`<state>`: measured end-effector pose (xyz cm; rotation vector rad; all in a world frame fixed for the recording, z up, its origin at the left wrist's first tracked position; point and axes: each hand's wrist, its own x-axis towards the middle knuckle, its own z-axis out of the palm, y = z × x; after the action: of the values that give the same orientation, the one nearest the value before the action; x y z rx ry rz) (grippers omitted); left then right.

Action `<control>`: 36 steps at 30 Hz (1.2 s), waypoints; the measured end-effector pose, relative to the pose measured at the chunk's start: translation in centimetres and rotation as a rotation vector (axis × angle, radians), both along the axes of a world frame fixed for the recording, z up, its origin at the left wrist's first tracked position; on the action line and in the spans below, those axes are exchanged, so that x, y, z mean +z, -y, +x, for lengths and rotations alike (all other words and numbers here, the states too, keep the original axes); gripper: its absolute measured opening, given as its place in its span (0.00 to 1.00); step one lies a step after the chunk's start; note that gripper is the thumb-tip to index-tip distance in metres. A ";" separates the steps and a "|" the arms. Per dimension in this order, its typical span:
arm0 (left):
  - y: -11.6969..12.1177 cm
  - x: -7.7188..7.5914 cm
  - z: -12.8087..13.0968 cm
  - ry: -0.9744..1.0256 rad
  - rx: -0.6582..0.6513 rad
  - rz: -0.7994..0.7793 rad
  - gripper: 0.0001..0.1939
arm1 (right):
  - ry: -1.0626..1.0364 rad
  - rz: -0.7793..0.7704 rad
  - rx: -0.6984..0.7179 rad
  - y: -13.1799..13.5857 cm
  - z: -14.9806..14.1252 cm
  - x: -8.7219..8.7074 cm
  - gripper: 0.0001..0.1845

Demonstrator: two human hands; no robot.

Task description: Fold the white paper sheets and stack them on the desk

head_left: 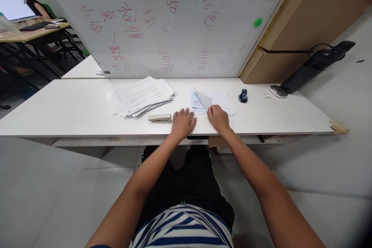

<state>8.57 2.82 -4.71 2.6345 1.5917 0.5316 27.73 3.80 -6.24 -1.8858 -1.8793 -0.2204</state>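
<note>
On the white desk lies a small paper booklet (195, 102), with bluish print, a red round stamp and black lettering on its visible page. My right hand (218, 119) is closed at its lower right, pinching the edge of a lifted page (205, 100) that stands tilted over the booklet. More white paper (223, 102) spreads out to the right, under or beside it. My left hand (184, 123) rests palm down with fingers apart, its fingertips near the booklet's lower left corner. Next to that hand lies a beige stapler (159, 117).
Behind the stapler is a messy stack of printed sheets (143, 95). To the right are a small dark object (243, 95), a mouse (278, 91) and a leaning black bottle (314, 66). A whiteboard (180, 27) and cardboard boxes (319, 19) border the desk's back.
</note>
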 end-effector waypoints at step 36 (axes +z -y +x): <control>-0.7 0.5 1.4 0.041 0.039 -0.038 0.28 | 0.008 0.030 0.082 -0.1 -0.1 0.0 0.18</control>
<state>9.95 3.53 -4.21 2.5536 1.6288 0.5475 27.67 3.93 -6.28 -1.7871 -1.9430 -0.2279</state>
